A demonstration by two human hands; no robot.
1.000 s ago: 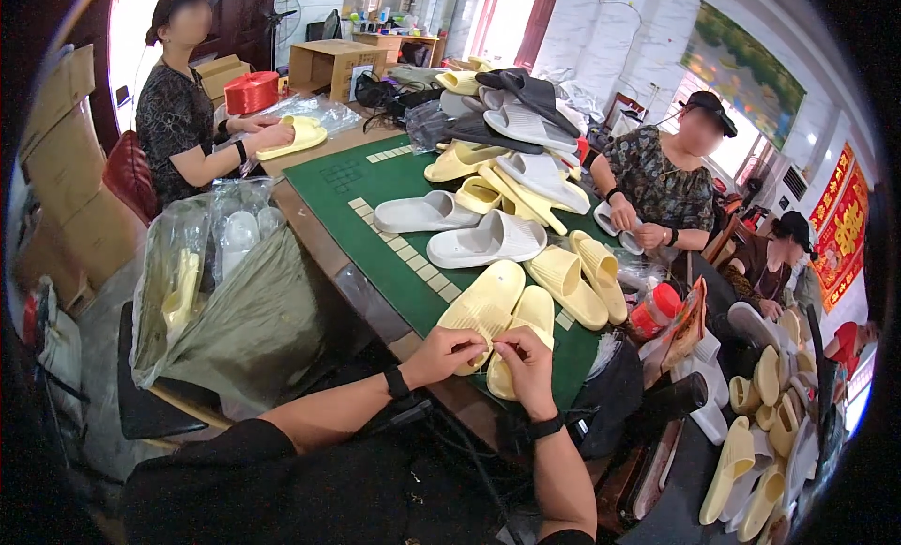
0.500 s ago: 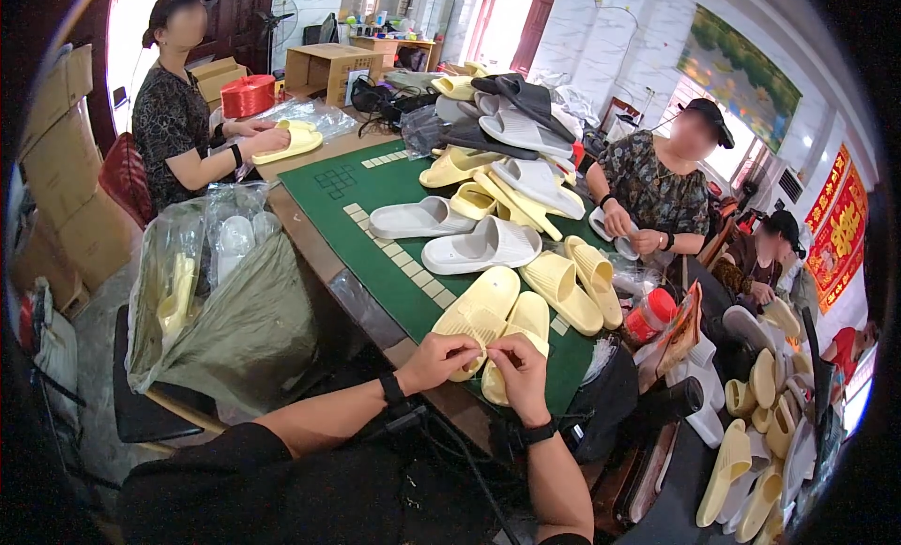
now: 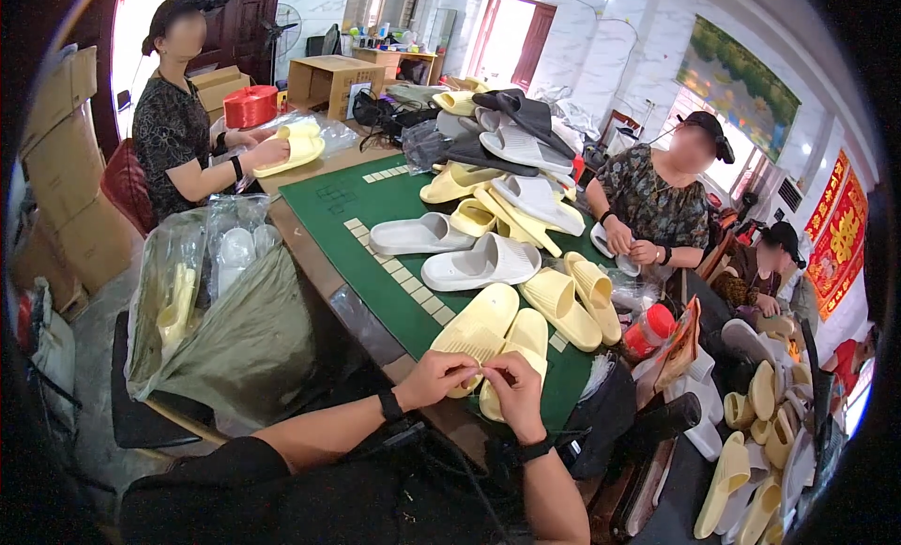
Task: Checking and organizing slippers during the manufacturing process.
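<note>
We have both hands meeting over the near edge of the green tabletop [image 3: 357,203], at the heel ends of a pair of pale yellow slippers [image 3: 496,337]. Our left hand [image 3: 434,377] comes in from the lower left, our right hand [image 3: 514,391] from directly below, and their fingertips [image 3: 477,371] pinch together at one small spot between the two heels. The fingers of both hands are closed in a pinch on something too small to make out from here; it may be a tag or a tie at the slippers' heels, but we cannot tell.

The relation that matters: the slippers lie side by side, soles up, with their long axes running away from us and slightly right, toes pointing toward the heap of other slippers [image 3: 507,184] in the middle of the tabletop. So the pair stretches out ahead of our fingers, and only the near ends are within the pinch. Both hands are equally close; the left covers the heel of the left slipper, the right sits over the heel of the right one.

Just beyond to the right lie two more yellow slippers [image 3: 574,299], apart from ours.
</note>
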